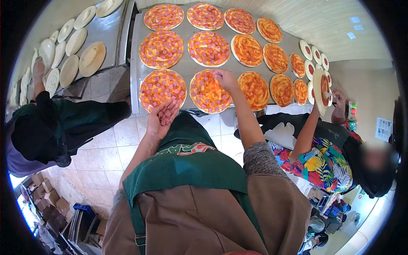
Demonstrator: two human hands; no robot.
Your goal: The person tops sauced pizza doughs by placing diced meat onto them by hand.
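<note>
My left hand (162, 118) is cupping diced ham (168, 114) in curled fingers, left of the pizza (208, 95) lying on the table (292, 41); my right hand (224, 79) is reaching over its far side, fingers bunched.

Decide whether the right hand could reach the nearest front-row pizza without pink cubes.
Probably yes: the right hand is at the cube-topped pizza beside the uncubed pizza, with nothing visible between.
</note>
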